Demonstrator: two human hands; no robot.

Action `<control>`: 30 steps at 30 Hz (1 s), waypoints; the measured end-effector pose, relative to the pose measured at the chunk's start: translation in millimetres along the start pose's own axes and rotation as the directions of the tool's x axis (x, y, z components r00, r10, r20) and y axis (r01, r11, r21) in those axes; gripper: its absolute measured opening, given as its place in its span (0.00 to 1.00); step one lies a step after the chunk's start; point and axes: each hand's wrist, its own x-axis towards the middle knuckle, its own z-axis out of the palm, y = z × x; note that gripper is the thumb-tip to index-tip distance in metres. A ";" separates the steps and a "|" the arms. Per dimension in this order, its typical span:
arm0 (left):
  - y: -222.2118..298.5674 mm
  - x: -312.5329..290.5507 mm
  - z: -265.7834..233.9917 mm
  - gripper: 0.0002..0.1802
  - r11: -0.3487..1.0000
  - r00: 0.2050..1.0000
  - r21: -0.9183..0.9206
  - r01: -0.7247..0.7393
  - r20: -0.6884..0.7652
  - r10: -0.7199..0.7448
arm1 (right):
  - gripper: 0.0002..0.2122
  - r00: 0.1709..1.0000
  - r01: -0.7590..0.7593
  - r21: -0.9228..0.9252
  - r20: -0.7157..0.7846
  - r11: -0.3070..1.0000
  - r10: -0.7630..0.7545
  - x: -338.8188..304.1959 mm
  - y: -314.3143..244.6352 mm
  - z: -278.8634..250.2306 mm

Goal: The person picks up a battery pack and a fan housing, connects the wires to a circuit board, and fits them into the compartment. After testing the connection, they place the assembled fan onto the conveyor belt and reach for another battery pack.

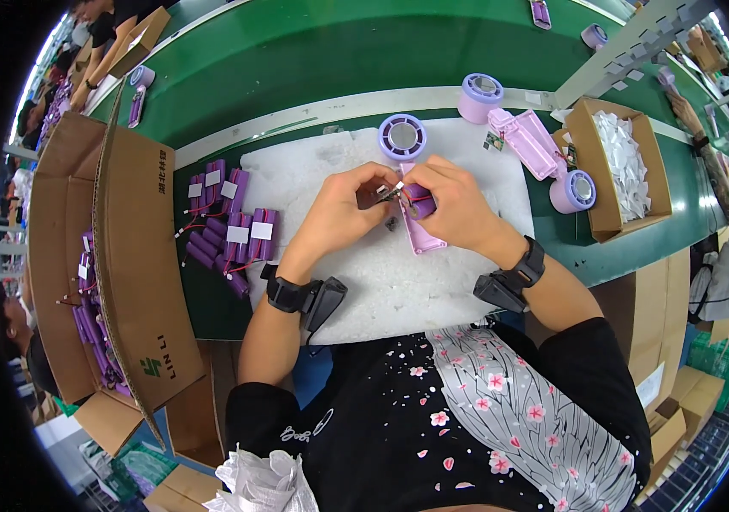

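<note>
Over a white foam sheet, my two hands meet at a pink-lilac fan housing with a round lilac head; its long handle shell lies open towards me. My right hand is closed round a purple battery pack at that handle. Opposite it, my left hand pinches thin wires with a small white connector; the fingertips partly hide them. Small dark parts lie on the foam beside the handle. Each of my wrists wears a black strapped device.
Purple battery packs with wires lie at left, beside a large cardboard box holding more. Another open fan housing, a lilac fan head and a box of white slips stand at right. Beyond runs a green conveyor; other people work around.
</note>
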 end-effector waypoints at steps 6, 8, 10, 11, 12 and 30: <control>-6.9 -0.1 -1.2 0.16 0.991 0.991 0.005 -0.131 -0.002 0.131 | 0.12 0.998 0.016 -0.035 0.064 0.999 -0.014 0.1 -1.3 -1.9; -9.0 -1.2 -2.3 0.17 0.986 0.986 0.007 -0.167 -0.009 0.168 | 0.12 0.996 0.013 -0.054 0.091 0.998 -0.008 -0.2 -4.0 -1.1; -12.5 -2.5 -1.1 0.20 0.978 0.980 0.085 -0.190 -0.045 0.194 | 0.12 0.994 0.006 -0.065 0.113 0.998 0.002 -1.0 -5.9 -0.4; -13.9 -3.6 -0.9 0.21 0.972 0.976 0.123 -0.199 -0.063 0.208 | 0.12 0.992 0.003 -0.071 0.125 0.997 0.006 -1.5 -7.1 0.4; -15.5 -5.1 -2.1 0.21 0.973 0.976 0.119 -0.199 -0.071 0.208 | 0.12 0.991 0.008 -0.072 0.133 0.997 0.002 -2.2 -8.3 2.4; 1.9 -6.0 -15.2 0.08 0.993 0.996 0.085 -0.085 0.011 0.085 | 0.09 0.911 -0.394 0.410 0.053 0.823 0.410 -3.9 -6.8 -3.9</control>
